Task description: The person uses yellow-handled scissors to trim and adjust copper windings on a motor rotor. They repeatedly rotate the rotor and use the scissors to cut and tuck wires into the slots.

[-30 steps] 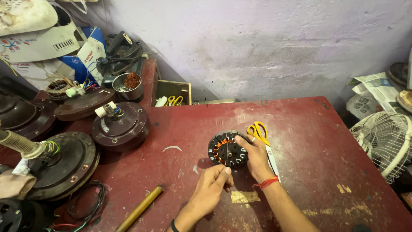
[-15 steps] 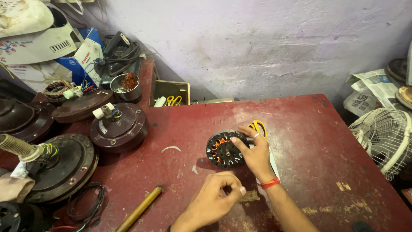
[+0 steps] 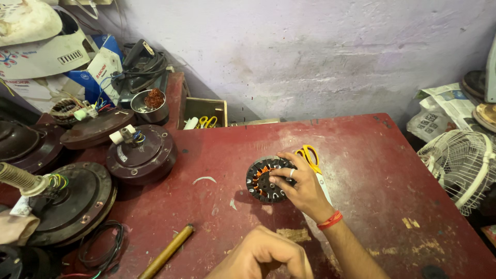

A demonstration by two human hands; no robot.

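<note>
The round stator (image 3: 264, 179), black with orange windings, lay mid-counter (image 3: 372, 155) beside the yellow scissors (image 3: 309, 155), my right hand (image 3: 302, 188) resting fingers on it without clamping, while my left hand (image 3: 268, 256) stayed curled shut, empty-looking

1. I saw a blue and white carton (image 3: 101, 70) at the far left corner of the red table (image 3: 361, 155), tilted against the clutter.
2. Left of that carton lay a flat white box (image 3: 39, 57) with blue and red print.
3. Off the table's right edge, a crumpled printed newspaper (image 3: 444, 111) lay, grey-white with black blocks.
4. I saw no screens.
</note>
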